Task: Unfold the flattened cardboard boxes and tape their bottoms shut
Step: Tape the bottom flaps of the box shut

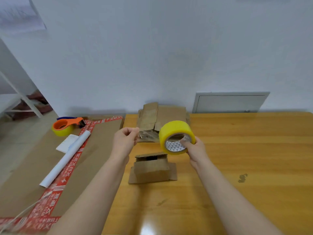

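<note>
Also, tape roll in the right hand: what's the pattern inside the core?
White with small grey triangles, inside the yellow tape roll that the right hand holds; head view.

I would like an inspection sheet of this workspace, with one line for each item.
Surface: wooden table, glossy, with one dark mark.
Job's things: small cardboard box stands unfolded at the centre, a gap between its upper flaps and no tape seen on it; flattened boxes are stacked by the wall; yellow tape roll is held above the table.
Clutter: orange tape dispenser, white paper roll and paper slip, all on a large cardboard sheet at left.
Hands: right hand grips the yellow tape roll through its core; left hand has pinched fingers, but whether they hold the tape end cannot be told.
Cables: one pale cord, lower left.
Surroundings: white wall, grey hatch, white frame.
</note>
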